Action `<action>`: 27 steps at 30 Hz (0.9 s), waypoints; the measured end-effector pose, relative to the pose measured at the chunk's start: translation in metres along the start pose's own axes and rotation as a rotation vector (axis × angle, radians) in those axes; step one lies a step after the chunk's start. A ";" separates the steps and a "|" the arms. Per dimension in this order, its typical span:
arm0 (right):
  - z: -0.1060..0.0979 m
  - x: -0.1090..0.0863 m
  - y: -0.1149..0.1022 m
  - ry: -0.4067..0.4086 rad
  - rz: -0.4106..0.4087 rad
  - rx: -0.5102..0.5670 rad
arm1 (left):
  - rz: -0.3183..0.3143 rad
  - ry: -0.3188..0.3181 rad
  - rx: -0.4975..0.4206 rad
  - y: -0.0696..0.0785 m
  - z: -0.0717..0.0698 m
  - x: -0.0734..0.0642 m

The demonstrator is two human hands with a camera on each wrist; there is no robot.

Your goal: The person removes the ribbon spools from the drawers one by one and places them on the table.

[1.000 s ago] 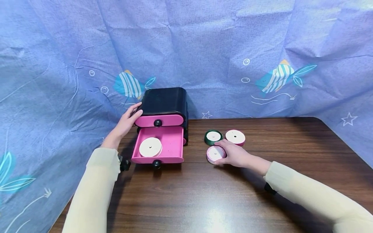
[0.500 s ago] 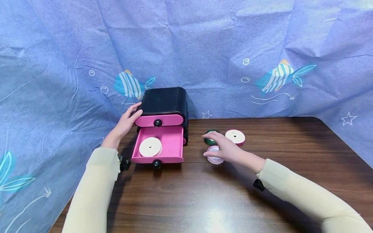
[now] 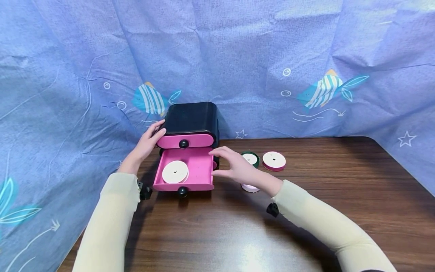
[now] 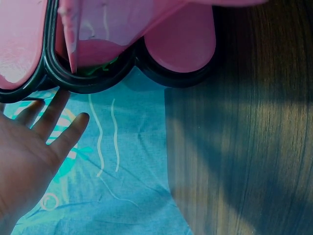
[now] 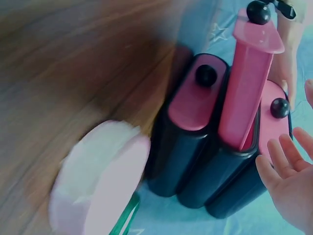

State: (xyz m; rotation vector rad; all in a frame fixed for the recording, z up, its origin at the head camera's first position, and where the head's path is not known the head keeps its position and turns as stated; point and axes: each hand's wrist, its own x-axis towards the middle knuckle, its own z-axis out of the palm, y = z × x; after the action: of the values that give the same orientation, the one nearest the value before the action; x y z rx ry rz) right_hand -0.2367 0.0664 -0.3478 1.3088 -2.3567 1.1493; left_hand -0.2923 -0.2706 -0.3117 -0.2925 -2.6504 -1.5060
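Note:
My left hand (image 3: 147,141) rests against the left side of a black drawer cabinet (image 3: 192,118) with pink drawer fronts; in the left wrist view its straight fingers (image 4: 73,132) touch the black casing. The middle drawer (image 3: 201,166) is pulled out, with a white-faced ribbon spool (image 3: 175,172) lying flat on its left side. My right hand (image 3: 239,168) holds nothing, thumb and fingers spread apart at the drawer's right wall. Partly hidden behind that hand is a pale pink ribbon spool (image 3: 250,188), and a green ribbon spool (image 3: 250,158) lies just beyond.
To the right on the brown wooden table (image 3: 217,230) lies a white spool with a magenta edge (image 3: 273,161). The top drawer (image 3: 200,140) is closed, with a round black knob (image 3: 184,144). A blue fish-print cloth (image 3: 244,68) hangs behind.
My right hand has let go of the pale pink spool and moved left to the drawer's right side. The left hand and the open drawer stay put.

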 end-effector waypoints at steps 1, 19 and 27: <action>0.002 0.004 -0.001 -0.006 -0.003 0.004 | 0.000 -0.002 -0.001 0.000 0.000 0.000; 0.044 0.052 -0.020 -0.268 0.140 -0.052 | 0.003 -0.001 0.008 -0.001 0.000 0.001; 0.058 0.070 -0.025 -0.304 0.208 -0.055 | 0.001 0.001 0.005 0.001 0.001 0.000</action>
State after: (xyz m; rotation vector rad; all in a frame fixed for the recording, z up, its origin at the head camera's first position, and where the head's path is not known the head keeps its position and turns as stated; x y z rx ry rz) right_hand -0.2470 -0.0263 -0.3375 1.3255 -2.7783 0.9872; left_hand -0.2918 -0.2693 -0.3113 -0.2927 -2.6520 -1.4988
